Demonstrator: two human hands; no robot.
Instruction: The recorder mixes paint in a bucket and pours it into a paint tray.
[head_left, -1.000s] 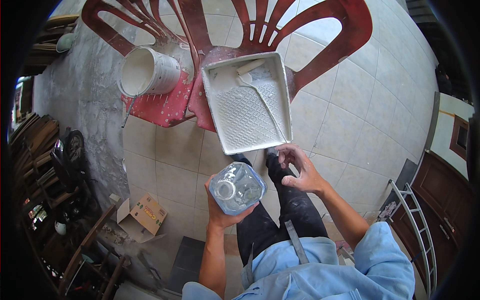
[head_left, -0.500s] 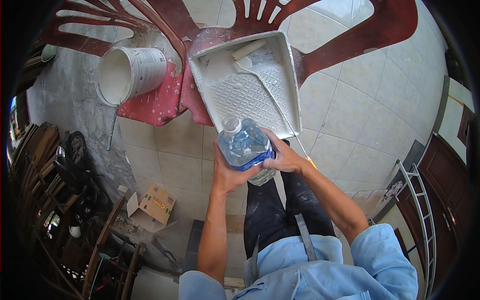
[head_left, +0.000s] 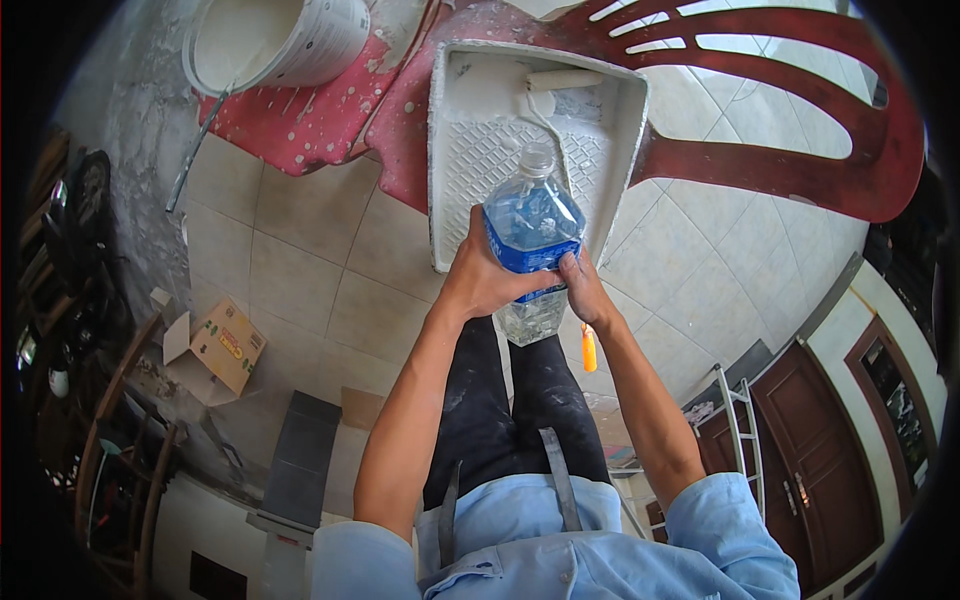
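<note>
Two hands, left [head_left: 485, 276] and right [head_left: 588, 290], close round a bottle [head_left: 535, 218] (clear, blue-labelled). It sits between them, neck toward the tray [head_left: 605, 140].

Down on the tiled floor [head_left: 300, 270], an open cardboard box [head_left: 232, 352]; over right, a metal ladder [head_left: 752, 433] beside brown panelled doors [head_left: 824, 440]!
</note>
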